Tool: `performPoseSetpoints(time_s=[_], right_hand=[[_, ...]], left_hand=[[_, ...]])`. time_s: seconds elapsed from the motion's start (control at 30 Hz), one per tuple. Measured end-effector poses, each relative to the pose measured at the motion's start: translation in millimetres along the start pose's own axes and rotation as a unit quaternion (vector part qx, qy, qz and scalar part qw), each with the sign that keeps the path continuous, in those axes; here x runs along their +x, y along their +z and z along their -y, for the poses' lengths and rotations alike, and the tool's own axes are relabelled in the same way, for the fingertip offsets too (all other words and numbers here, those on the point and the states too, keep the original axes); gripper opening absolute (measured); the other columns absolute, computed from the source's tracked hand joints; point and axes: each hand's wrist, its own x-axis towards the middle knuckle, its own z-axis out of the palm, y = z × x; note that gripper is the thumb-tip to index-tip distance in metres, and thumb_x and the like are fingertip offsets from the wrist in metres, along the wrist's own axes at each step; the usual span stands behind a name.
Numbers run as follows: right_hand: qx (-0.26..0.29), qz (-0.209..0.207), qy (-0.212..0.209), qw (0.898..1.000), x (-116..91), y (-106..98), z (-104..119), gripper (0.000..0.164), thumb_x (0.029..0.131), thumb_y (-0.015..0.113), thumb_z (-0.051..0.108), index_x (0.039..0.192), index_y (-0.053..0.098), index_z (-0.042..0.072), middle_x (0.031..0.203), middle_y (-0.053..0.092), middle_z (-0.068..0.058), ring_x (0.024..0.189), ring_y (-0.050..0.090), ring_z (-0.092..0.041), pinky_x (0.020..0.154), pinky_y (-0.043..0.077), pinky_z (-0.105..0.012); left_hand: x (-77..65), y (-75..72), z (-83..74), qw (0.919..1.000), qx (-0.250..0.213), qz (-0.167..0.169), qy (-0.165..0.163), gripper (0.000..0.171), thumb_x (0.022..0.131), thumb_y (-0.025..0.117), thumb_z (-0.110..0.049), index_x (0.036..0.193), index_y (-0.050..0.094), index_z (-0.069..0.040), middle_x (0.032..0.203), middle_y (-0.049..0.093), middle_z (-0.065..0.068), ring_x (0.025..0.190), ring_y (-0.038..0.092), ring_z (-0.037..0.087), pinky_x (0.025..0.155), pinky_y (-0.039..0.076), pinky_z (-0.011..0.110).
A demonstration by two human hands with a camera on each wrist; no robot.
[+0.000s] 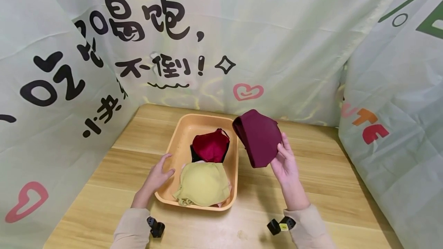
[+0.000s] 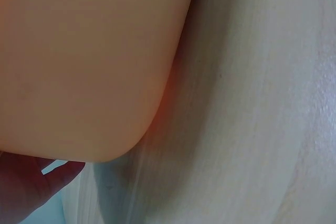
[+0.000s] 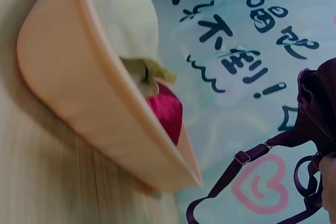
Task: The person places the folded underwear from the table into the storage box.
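My right hand (image 1: 285,164) holds a folded burgundy bra (image 1: 259,137) by its right side, raised beside the tub's right rim. Its straps and slider (image 3: 242,157) dangle in the right wrist view. At the left rim of the orange plastic tub (image 1: 180,137) is my left hand (image 1: 157,176), thumb and index finger spread apart with their tips right at the edge. Inside the tub, a yellow-green bra (image 1: 204,183) lies in the near half. A red bra (image 1: 212,146) sits behind it, with black fabric showing underneath. Pink fabric peeks out from under the yellow-green one.
The tub stands on a wood-grain table (image 1: 311,164). Pale printed cloth (image 1: 294,49) hangs close around the table's back and sides. A black wrist-camera mount (image 1: 157,228) is at the left sleeve, and another mount (image 1: 281,226) is at the right sleeve.
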Motion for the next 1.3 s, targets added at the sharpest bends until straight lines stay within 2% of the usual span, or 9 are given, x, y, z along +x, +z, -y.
performPoseSetpoints(time_s=[0.13,0.3,0.47,0.63,0.8,0.97,1.07,1.1,1.3], right_hand=[[-0.005,0.002,0.004,1.0,1.3,3.7,-12.2,0.034,0.093,0.035,-0.008,0.108,0.063,0.004,0.106,0.062,-0.01,0.098,0.059,-0.025,0.084,0.049,-0.036],[-0.031,-0.009,0.011,0.999,4.1,9.4,-26.1,0.033,0.092,0.038,-0.008,0.107,0.064,0.007,0.105,0.062,-0.009,0.096,0.059,-0.022,0.083,0.049,-0.033],[-0.048,-0.018,0.016,0.999,7.6,14.2,-38.0,0.033,0.092,0.04,-0.008,0.105,0.065,0.008,0.104,0.063,-0.008,0.094,0.059,-0.021,0.082,0.049,-0.032],[-0.057,-0.002,0.024,0.998,10.9,16.8,-49.0,0.034,0.092,0.039,-0.008,0.105,0.065,0.009,0.104,0.063,-0.007,0.094,0.059,-0.02,0.082,0.049,-0.031],[-0.065,0.022,0.031,0.997,15.3,20.9,-59.6,0.035,0.093,0.037,-0.007,0.106,0.065,0.01,0.106,0.062,-0.006,0.096,0.059,-0.019,0.083,0.048,-0.03],[-0.087,0.037,0.038,0.995,22.4,25.6,-71.1,0.038,0.093,0.034,-0.008,0.108,0.064,0.01,0.108,0.061,-0.005,0.097,0.058,-0.018,0.083,0.048,-0.029],[-0.104,0.028,0.046,0.993,27.1,27.6,-78.1,0.039,0.092,0.034,-0.01,0.108,0.064,0.011,0.106,0.061,-0.005,0.095,0.058,-0.017,0.083,0.048,-0.028],[-0.109,0.022,0.048,0.993,28.7,28.1,-80.3,0.04,0.092,0.035,-0.01,0.108,0.064,0.011,0.106,0.06,-0.005,0.095,0.058,-0.017,0.083,0.048,-0.028],[-0.129,0.005,0.056,0.99,38.0,32.6,-92.9,0.037,0.09,0.041,-0.01,0.108,0.064,0.014,0.106,0.059,-0.003,0.094,0.058,-0.016,0.082,0.048,-0.027]], left_hand=[[0.7,0.7,1.7,0.9999,0.007,-0.003,0.009,0.059,0.085,0.059,-0.011,0.137,0.031,-0.007,0.136,0.036,0.031,0.042,0.025,0.006,0.059,0.042,0.033],[0.4,0.4,1.6,0.9999,0.009,-0.004,0.009,0.059,0.085,0.059,-0.011,0.137,0.031,-0.007,0.135,0.038,0.031,0.04,0.022,0.005,0.053,0.039,0.03],[0.7,0.2,0.3,0.9999,0.011,-0.005,0.004,0.059,0.085,0.06,-0.01,0.138,0.032,-0.007,0.137,0.036,0.03,0.04,0.025,0.006,0.056,0.04,0.029],[1.1,0.0,0.6,1.0,0.003,-0.005,0.003,0.059,0.085,0.06,-0.01,0.137,0.033,-0.008,0.138,0.035,0.03,0.04,0.024,0.004,0.054,0.038,0.028],[1.6,-0.1,1.9,0.9999,0.008,-0.007,0.012,0.058,0.085,0.06,-0.01,0.137,0.033,-0.008,0.138,0.035,0.028,0.04,0.024,0.003,0.061,0.04,0.031],[1.7,-1.5,3.4,0.9998,0.005,-0.008,0.016,0.058,0.085,0.06,-0.011,0.137,0.033,-0.007,0.139,0.034,0.028,0.04,0.024,0.003,0.058,0.04,0.03],[1.4,-1.4,4.2,0.9999,-0.003,-0.008,0.015,0.059,0.085,0.06,-0.01,0.137,0.033,-0.007,0.138,0.035,0.029,0.04,0.025,0.004,0.051,0.04,0.03],[1.1,-1.3,4.2,0.9998,0.0,-0.012,0.018,0.059,0.084,0.061,-0.01,0.136,0.034,-0.007,0.137,0.036,0.029,0.044,0.033,0.005,0.055,0.043,0.031],[0.7,-0.6,3.7,0.9998,-0.012,-0.008,0.015,0.059,0.084,0.061,-0.009,0.137,0.034,-0.007,0.132,0.04,0.031,0.043,0.033,0.005,0.049,0.04,0.026]])
